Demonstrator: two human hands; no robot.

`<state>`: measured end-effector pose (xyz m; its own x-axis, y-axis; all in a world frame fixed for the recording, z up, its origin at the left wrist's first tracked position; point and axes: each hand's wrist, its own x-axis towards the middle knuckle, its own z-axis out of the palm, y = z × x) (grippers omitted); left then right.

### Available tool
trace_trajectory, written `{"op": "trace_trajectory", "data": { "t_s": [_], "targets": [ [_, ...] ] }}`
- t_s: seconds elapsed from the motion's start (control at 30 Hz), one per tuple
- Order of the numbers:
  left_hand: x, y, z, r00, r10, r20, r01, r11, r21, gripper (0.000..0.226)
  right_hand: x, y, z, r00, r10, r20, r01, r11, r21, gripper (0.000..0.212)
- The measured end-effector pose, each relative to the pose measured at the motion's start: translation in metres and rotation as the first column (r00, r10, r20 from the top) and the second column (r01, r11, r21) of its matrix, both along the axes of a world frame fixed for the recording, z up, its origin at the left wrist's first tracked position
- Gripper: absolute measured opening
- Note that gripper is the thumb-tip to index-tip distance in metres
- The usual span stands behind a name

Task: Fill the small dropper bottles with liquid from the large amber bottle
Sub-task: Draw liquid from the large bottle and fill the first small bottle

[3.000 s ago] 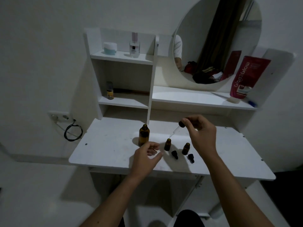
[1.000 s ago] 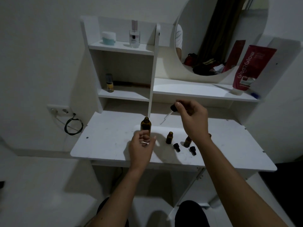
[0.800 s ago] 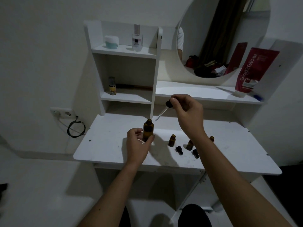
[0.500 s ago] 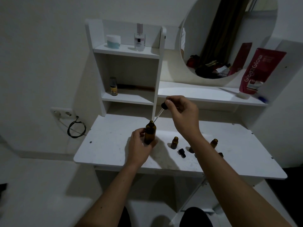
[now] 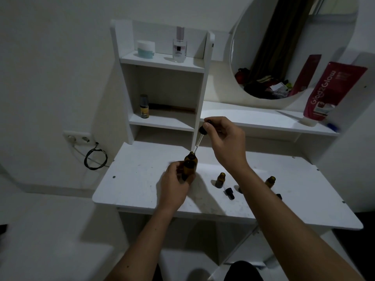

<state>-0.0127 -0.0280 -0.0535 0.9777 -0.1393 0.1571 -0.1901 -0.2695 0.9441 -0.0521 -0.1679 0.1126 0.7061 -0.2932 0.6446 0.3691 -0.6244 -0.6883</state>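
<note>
Lower part of the large amber bottle (image 5: 189, 166) is hidden behind the left hand (image 5: 174, 184); its liquid level cannot be told. One small bottle at centre right is mostly hidden behind the right forearm (image 5: 261, 191)

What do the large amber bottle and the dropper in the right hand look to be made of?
Large amber bottle: likely brown glass, smooth, faintly translucent.
Dropper: clear thin tube, glass or plastic; its black bulb, pinched by the right hand, looks like matte rubber.

Both arms reach forward, hands close together.
Left hand (image 5: 176, 184) curls in a grip; right hand (image 5: 224, 141), raised above it, pinches with its fingertips (image 5: 206, 125).
</note>
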Motion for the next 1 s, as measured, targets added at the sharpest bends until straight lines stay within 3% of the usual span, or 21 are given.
{"op": "trace_trajectory", "data": {
  "t_s": [0.43, 1.0],
  "targets": [
    [0.0, 0.001, -0.0018, 1.0, 0.002, 0.005, -0.002, 0.999, 0.038, 0.053, 0.0031, 0.0003, 0.002, 1.0, -0.014, 0.002, 0.014, 0.995, -0.095, 0.015],
    [0.0004, 0.0007, -0.0024, 1.0, 0.009, -0.001, -0.009, 0.998, 0.054, 0.05, -0.005, 0.0009, -0.0018, 1.0, 0.013, 0.016, -0.011, 0.995, -0.103, 0.016]
  ]
}}
